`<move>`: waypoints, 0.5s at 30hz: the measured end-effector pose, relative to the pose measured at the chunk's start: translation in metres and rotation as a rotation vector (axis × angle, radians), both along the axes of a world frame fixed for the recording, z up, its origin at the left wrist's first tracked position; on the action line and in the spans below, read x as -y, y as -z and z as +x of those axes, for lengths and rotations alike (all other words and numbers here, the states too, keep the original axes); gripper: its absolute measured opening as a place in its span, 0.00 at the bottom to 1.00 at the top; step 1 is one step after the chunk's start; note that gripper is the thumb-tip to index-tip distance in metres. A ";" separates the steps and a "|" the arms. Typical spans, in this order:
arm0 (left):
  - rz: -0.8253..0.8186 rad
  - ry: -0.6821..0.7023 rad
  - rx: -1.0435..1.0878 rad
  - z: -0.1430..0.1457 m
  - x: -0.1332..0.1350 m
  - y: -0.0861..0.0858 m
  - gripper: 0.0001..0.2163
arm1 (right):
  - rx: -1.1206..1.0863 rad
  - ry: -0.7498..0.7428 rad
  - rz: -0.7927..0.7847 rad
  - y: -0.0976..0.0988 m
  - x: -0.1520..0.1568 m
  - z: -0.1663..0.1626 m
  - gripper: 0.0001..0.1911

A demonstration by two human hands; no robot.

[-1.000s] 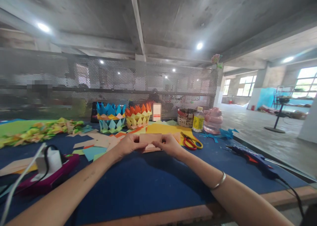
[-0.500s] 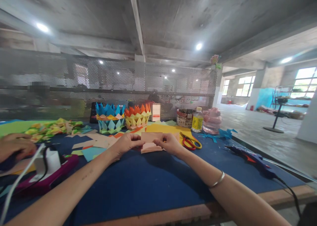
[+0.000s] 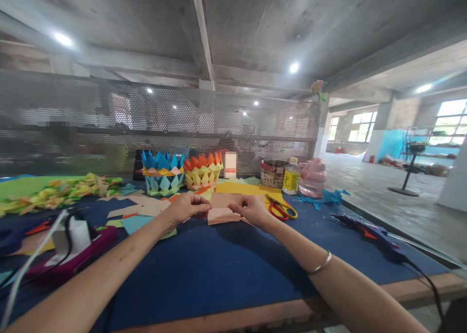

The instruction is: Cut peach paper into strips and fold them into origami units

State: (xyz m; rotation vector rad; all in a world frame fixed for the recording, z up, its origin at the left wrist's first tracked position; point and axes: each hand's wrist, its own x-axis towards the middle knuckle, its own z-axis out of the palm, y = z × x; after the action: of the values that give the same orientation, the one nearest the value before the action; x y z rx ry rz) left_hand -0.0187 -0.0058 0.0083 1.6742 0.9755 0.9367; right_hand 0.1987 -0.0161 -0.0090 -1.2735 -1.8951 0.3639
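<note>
My left hand is closed in a pinch at the left edge of a tan sheet of paper. On its right side, my right hand grips the same paper between thumb and fingers. The sheet is tilted up toward me just above the blue tabletop. Lower down, a paler tan paper part with layered edges shows under it; I cannot tell whether the two are joined. Close to my right hand lie red-and-yellow scissors on yellow paper.
Two folded-paper baskets, blue and orange-yellow, stand behind my hands. A bottle and pink jar are at the back right. A glue gun lies right; a purple power strip sits left, near paper scraps.
My left hand's fingers have shifted slightly left, to the paper's edge, and more of the lower layers shows. Another person's hand at the far left has left the view.
</note>
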 end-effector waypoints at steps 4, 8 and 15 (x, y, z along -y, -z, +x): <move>0.009 -0.008 -0.035 -0.003 -0.002 0.000 0.10 | -0.005 0.014 0.004 0.000 -0.003 0.005 0.20; 0.004 -0.058 -0.003 -0.008 -0.007 0.001 0.11 | -0.038 0.065 0.039 -0.001 -0.007 0.013 0.19; 0.085 -0.021 0.031 0.001 0.002 0.002 0.18 | 0.050 0.027 0.069 0.000 0.001 0.000 0.18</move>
State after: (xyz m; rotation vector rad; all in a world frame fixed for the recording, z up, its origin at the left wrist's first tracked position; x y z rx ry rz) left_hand -0.0181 -0.0080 0.0061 1.7178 0.9463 1.0274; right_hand 0.1986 -0.0170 -0.0088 -1.2716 -1.9137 0.2535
